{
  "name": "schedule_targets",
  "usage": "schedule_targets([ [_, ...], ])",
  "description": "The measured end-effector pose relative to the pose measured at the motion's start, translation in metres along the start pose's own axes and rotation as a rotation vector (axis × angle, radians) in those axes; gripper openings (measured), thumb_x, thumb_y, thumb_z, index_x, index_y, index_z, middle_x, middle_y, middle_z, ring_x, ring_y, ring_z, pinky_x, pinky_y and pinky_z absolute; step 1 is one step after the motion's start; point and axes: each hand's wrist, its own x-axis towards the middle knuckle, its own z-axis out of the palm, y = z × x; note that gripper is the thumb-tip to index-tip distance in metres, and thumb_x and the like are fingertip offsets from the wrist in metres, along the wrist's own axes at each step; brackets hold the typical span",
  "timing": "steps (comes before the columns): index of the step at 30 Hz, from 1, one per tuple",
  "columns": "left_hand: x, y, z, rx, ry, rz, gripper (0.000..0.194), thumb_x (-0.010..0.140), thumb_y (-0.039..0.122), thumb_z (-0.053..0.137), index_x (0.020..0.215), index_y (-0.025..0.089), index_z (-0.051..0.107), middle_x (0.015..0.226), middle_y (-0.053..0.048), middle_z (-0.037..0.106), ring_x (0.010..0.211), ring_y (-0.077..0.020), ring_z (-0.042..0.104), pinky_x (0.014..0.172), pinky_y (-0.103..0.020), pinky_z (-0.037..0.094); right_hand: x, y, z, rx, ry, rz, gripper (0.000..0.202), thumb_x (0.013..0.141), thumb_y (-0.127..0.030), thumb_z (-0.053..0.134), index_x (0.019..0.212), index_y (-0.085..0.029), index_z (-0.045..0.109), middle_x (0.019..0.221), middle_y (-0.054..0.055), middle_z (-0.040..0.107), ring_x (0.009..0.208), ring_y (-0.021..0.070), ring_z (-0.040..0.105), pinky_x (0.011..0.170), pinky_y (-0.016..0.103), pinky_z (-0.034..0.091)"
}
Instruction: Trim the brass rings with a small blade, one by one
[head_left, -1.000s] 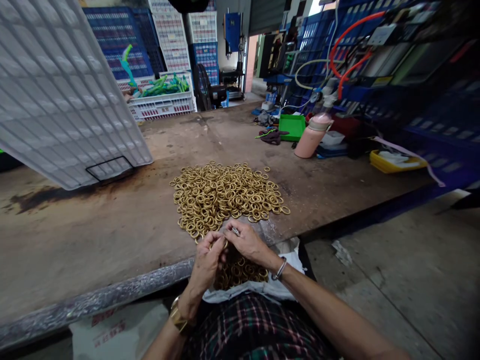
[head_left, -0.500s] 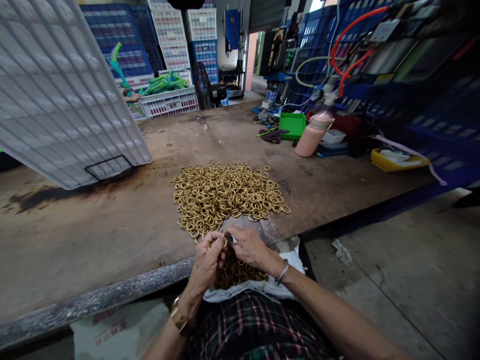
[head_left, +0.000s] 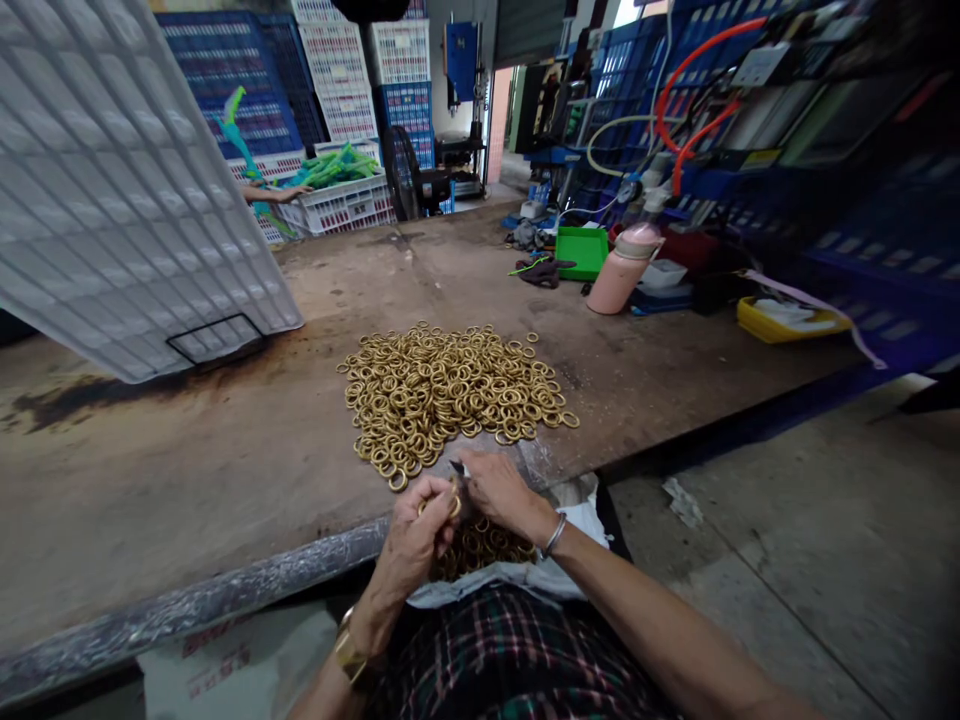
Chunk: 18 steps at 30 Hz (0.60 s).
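Note:
A heap of brass-coloured rings (head_left: 450, 390) lies on the brown worktable, just beyond my hands. My left hand (head_left: 420, 520) is closed, with a ring (head_left: 454, 506) pinched between thumb and fingers; more rings may be tucked behind them. Close beside it, my right hand (head_left: 501, 492) is wrapped round a small knife (head_left: 457, 467). Only its dark pointed tip shows, aimed left, and the handle is mostly hidden in the fist. Below both hands, more rings (head_left: 487, 545) fill an open white sack (head_left: 480, 580) at my lap, against the table's edge.
A large white plastic crate (head_left: 135, 200) stands tilted at the left. Toward the right sit a pink bottle (head_left: 619, 275), a green tray (head_left: 582, 252) and a yellow tray (head_left: 787, 322). A co-worker's hand (head_left: 285, 192) reaches to a crate of green pieces (head_left: 337, 205) at the back.
My hands have drawn slightly apart, the left one moving down a little with its ring. The knife tip now stands clear of the ring. The co-worker's hand has moved right, onto the crate.

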Motion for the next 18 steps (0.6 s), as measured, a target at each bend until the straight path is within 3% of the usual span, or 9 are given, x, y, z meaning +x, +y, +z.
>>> schedule_targets([
  [4,-0.007,0.007,0.002,-0.231,-0.082,-0.043,0.027,0.070,0.039,0.064,0.076,0.018,0.049,0.053,0.006,0.048,0.038,-0.0038,0.039,0.033,-0.013,0.026,0.011,0.005,0.001,-0.030,0.055,0.068,0.027,0.077,-0.010,0.040,0.101,-0.016,0.051,0.085,0.008,0.065,0.075,0.0177,0.059,0.061,0.025,0.033],
  [8,-0.003,0.008,-0.002,-0.424,-0.036,-0.035,0.028,0.070,0.039,0.065,0.073,0.017,0.048,0.067,0.001,0.057,0.046,-0.0049,0.046,0.032,-0.012,0.027,0.022,0.002,0.004,-0.014,0.165,0.043,0.025,0.080,-0.014,0.042,0.105,-0.018,0.046,0.092,0.007,0.065,0.081,0.0171,0.059,0.064,0.024,0.034],
  [13,0.001,0.001,-0.009,-0.466,0.023,-0.034,0.026,0.068,0.035,0.068,0.071,0.015,0.051,0.074,-0.004,0.062,0.051,-0.0071,0.051,0.032,-0.013,0.027,0.032,-0.006,0.005,-0.105,0.155,0.122,0.023,0.082,-0.017,0.043,0.105,-0.019,0.045,0.088,0.007,0.066,0.077,0.0203,0.062,0.060,0.026,0.033],
  [18,0.005,-0.006,-0.012,-0.441,0.018,-0.018,0.025,0.067,0.032,0.069,0.065,0.014,0.053,0.066,-0.004,0.061,0.046,-0.0052,0.046,0.033,-0.014,0.026,0.036,-0.012,0.002,-0.149,0.134,0.171,0.022,0.081,-0.012,0.042,0.101,-0.019,0.048,0.085,0.008,0.067,0.075,0.0202,0.063,0.058,0.026,0.033],
])
